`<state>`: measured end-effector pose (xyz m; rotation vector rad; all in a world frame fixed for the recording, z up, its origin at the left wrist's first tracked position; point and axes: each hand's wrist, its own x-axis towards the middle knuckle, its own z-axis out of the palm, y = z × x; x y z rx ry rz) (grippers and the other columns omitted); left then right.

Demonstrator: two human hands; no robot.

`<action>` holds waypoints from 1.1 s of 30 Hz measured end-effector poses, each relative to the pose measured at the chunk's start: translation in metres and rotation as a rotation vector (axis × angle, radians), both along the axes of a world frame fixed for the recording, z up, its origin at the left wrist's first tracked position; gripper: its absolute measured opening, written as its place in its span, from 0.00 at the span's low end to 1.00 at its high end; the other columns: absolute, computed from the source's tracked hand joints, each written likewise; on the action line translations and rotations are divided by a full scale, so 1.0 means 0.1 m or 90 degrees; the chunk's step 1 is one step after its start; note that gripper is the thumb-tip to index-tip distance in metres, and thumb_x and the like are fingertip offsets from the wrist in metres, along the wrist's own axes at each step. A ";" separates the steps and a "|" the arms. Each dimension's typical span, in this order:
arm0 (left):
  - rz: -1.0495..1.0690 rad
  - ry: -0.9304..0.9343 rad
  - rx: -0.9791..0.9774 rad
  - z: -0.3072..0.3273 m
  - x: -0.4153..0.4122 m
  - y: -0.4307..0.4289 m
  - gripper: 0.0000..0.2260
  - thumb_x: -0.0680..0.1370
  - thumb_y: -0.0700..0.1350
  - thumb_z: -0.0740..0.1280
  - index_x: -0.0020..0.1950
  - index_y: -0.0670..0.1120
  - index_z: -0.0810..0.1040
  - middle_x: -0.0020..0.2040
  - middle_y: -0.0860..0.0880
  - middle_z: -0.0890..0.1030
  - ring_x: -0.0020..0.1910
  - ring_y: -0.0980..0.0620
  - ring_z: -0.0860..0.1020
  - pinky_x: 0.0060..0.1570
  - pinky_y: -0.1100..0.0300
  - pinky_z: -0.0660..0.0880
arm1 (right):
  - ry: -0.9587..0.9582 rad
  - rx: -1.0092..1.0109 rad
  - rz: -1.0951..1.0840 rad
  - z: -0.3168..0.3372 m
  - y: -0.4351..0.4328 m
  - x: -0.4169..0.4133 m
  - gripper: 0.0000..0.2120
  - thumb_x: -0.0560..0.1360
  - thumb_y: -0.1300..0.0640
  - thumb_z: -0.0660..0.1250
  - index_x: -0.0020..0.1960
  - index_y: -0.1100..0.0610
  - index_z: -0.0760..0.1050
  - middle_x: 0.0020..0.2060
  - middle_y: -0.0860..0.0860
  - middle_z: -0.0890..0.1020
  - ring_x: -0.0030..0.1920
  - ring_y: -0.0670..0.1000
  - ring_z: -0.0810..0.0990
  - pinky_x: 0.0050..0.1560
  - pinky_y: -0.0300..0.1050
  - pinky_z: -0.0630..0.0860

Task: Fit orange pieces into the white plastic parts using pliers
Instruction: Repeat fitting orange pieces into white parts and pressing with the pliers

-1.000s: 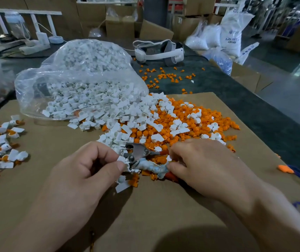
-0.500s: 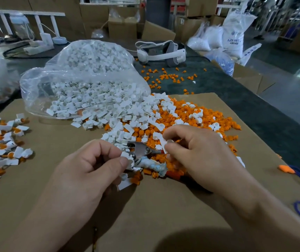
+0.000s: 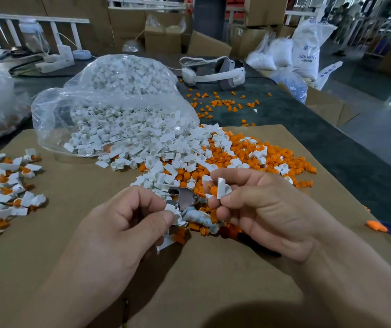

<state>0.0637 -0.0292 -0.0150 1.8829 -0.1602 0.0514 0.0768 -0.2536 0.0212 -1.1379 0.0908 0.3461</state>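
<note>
While the pliers [image 3: 185, 198] are lying on the cardboard sheet [image 3: 213, 280] between the two hands, their long axis is running from the metal head at the far left down to the handles at the near right. The handle ends are disappearing beneath the right hand [image 3: 267, 216]. That hand is hovering at the near edge of the mixed pile [image 3: 248, 157], pinching a white part [image 3: 222, 189] between thumb and forefinger. The part's flat tab is standing roughly upright, with an orange piece [image 3: 213, 191] touching its left side. The left hand [image 3: 123, 230] is curling its fingers inward, its thumb clamping a second white part [image 3: 174, 211] just beside the pliers' head.
</note>
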 end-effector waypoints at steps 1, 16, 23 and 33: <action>-0.001 0.000 0.004 0.00 0.00 0.00 0.20 0.63 0.66 0.69 0.47 0.55 0.82 0.30 0.49 0.81 0.26 0.54 0.76 0.31 0.51 0.75 | 0.006 0.008 0.004 0.01 0.00 0.00 0.17 0.72 0.78 0.61 0.56 0.66 0.78 0.43 0.62 0.83 0.37 0.53 0.82 0.33 0.40 0.78; -0.003 -0.016 0.015 0.01 -0.03 -0.03 0.20 0.63 0.67 0.68 0.48 0.57 0.82 0.30 0.50 0.81 0.26 0.54 0.76 0.29 0.50 0.75 | 0.038 0.072 0.010 0.00 0.04 0.01 0.14 0.72 0.55 0.66 0.50 0.65 0.74 0.41 0.62 0.81 0.32 0.54 0.81 0.28 0.41 0.78; 0.002 -0.001 -0.019 0.03 -0.03 -0.04 0.19 0.62 0.66 0.69 0.44 0.55 0.82 0.30 0.49 0.81 0.27 0.53 0.77 0.31 0.53 0.74 | -0.015 -0.032 0.034 0.01 0.06 -0.02 0.15 0.72 0.54 0.68 0.51 0.65 0.74 0.35 0.59 0.79 0.28 0.50 0.77 0.24 0.39 0.75; 0.002 -0.007 -0.033 -0.03 -0.01 -0.01 0.19 0.65 0.65 0.70 0.47 0.54 0.83 0.30 0.50 0.81 0.27 0.53 0.77 0.30 0.51 0.74 | -0.351 -0.876 -0.093 -0.04 -0.07 -0.02 0.14 0.74 0.44 0.68 0.57 0.40 0.68 0.42 0.40 0.77 0.39 0.40 0.77 0.35 0.36 0.74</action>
